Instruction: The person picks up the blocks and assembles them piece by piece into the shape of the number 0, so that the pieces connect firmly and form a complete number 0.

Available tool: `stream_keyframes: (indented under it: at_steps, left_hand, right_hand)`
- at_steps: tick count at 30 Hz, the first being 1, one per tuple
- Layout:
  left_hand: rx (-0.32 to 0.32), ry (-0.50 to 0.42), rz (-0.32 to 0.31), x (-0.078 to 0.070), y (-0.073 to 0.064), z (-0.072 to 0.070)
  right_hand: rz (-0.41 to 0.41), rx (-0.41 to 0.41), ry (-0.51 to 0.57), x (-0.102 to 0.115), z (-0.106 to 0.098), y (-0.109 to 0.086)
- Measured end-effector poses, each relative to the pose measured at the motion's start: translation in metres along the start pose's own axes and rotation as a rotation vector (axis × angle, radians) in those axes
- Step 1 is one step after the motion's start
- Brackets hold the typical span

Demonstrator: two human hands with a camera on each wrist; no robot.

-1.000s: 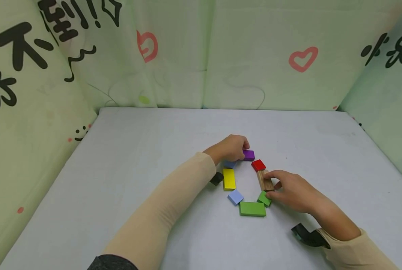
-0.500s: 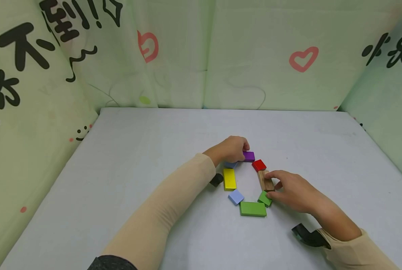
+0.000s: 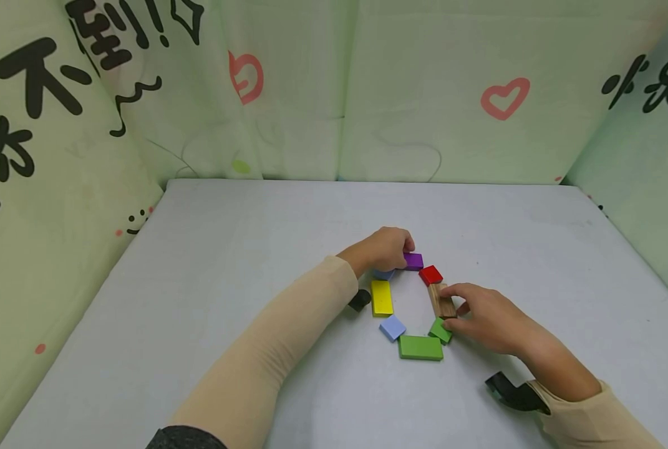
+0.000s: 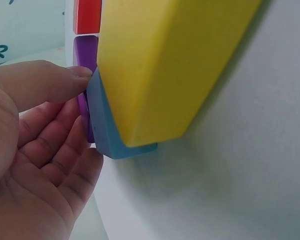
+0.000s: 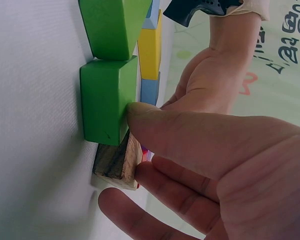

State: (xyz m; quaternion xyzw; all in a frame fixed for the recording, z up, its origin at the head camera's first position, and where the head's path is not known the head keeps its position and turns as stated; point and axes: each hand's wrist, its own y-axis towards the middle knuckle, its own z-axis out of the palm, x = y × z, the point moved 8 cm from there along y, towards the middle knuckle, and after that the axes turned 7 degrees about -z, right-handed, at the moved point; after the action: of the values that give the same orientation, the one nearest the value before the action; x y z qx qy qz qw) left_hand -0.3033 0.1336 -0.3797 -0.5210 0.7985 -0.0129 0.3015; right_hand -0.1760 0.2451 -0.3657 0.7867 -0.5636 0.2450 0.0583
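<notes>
Colored blocks form a ring on the white table (image 3: 244, 249). At its far side my left hand (image 3: 383, 246) pinches a purple block (image 3: 414, 261), the thumb on the near side and fingers behind. A blue block (image 4: 104, 125) beside it is partly hidden by that hand in the head view. On the ring's right side, my right hand (image 3: 488, 315) touches a small green block (image 5: 107, 100) with its thumb. Its other fingers lie loosely by the brown wooden block (image 3: 441, 302). A red block (image 3: 431, 275) stands between the wooden and purple ones.
A yellow block (image 3: 382, 298), a light blue block (image 3: 392, 328) and a long green block (image 3: 420, 348) make up the left and near sides of the ring. A printed pale green curtain (image 3: 423, 93) surrounds the table at the back and sides.
The left hand and purple block have shifted very slightly toward the near side. My right hand stays in place, and the other blocks hold their arrangement.
</notes>
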Motion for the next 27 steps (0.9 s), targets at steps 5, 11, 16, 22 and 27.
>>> stream_keyframes:
  at_steps: [5, 11, 16, 22, 27]
  left_hand:
    - [0.002, -0.003, 0.006, -0.0002, 0.0000, 0.0001]
    - [0.005, 0.004, 0.007, -0.0009, -0.0007, 0.0010]
    - [0.006, 0.008, 0.008, -0.0015, -0.0014, 0.0010]
    - [0.004, 0.011, 0.011, -0.0018, -0.0026, 0.0011]
    - [0.003, 0.011, 0.010, -0.0016, -0.0022, 0.0008]
  right_hand:
    - [-0.003, -0.002, 0.002, 0.0001, 0.0002, -0.0003]
    - [-0.006, -0.002, 0.002, -0.0003, 0.0003, -0.0004]
    - [-0.008, -0.001, 0.004, -0.0014, 0.0004, -0.0003]
    - [-0.006, -0.006, 0.002, -0.0012, -0.0003, -0.0002]
    - [-0.005, -0.004, -0.005, -0.0018, -0.0006, 0.0003]
